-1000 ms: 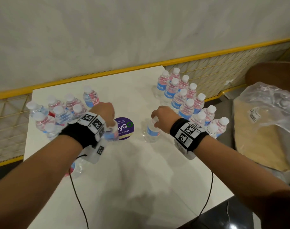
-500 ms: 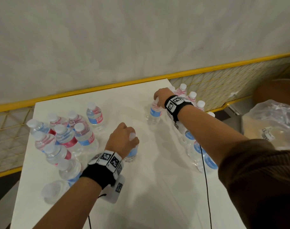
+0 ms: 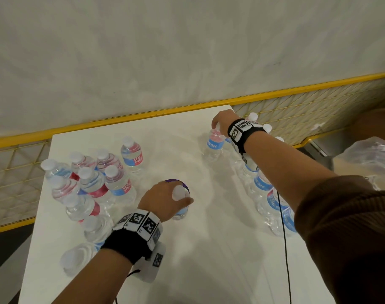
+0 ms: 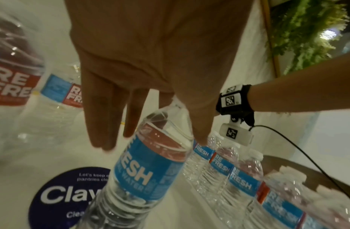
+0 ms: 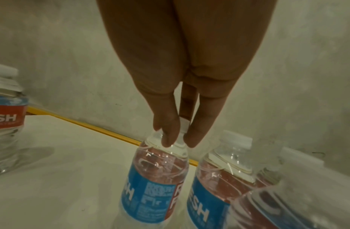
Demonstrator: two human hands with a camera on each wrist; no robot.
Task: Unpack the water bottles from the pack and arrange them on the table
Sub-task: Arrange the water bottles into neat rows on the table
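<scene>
White desk [image 3: 209, 249] against a grey wall, yellow rail behind. Left hand [image 3: 163, 199] pinching the neck of a bottle [image 3: 180, 202] from above, between two fingers, the other fingers hanging straight beside it; bottle over the purple sticker [image 4: 58, 199], tilted in the wrist view, base contact with desk not clear. Right hand [image 3: 222, 122] pinching the cap of a far bottle [image 3: 214, 143] with fingertips [image 5: 170, 136], bottle upright at the far end of the right row [image 3: 272, 198], just beside its neighbour. Left cluster [image 3: 88, 183] standing near the left edge, about ten bottles, loosely packed, not in lines. Crumpled clear wrap [image 3: 371, 159] off the desk at right, looks empty of bottles, though only part is in frame.

Judged progress: unpacking apparently done; arranging well under way, two bottles in hand not yet released, left cluster probably needing straightening.

Hidden or unclear: most of the right row behind the right forearm, count not readable; nearest left bottles blurred at the desk edge; sticker text cut off by the bottle.
</scene>
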